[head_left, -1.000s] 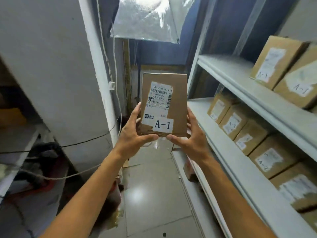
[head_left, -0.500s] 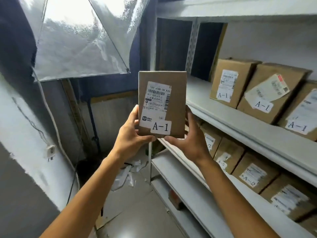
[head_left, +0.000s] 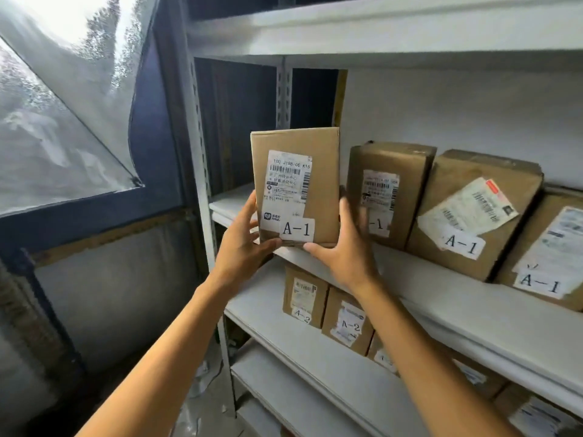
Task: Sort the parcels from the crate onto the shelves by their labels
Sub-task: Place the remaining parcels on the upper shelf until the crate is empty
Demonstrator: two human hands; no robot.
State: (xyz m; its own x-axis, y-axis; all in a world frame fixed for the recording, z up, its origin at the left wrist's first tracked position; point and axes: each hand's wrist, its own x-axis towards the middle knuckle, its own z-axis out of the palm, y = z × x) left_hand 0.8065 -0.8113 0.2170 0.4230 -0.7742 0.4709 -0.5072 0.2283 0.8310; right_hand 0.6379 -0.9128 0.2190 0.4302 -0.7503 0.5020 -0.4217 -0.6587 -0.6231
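Observation:
I hold a brown cardboard parcel [head_left: 295,171] upright, its white label reading A-1 facing me. My left hand [head_left: 241,238] grips its lower left edge, thumb under the bottom. My right hand [head_left: 344,247] grips its lower right edge. The parcel's bottom is at the front lip of a white shelf [head_left: 419,279], at that shelf's left end. Three parcels marked A-1 [head_left: 389,190] stand in a row on the same shelf to the right of mine. The crate is out of view.
The shelf below [head_left: 265,307] carries parcels marked A-2 [head_left: 347,321]. A grey perforated upright [head_left: 202,171] frames the rack's left side. Another shelf board [head_left: 378,29] runs overhead. A foil-covered window [head_left: 56,99] and blue frame fill the left.
My view has swung right and closer to the rack. Both hands have carried the A-1 parcel toward the shelf, from open air to the left end of the A-1 row.

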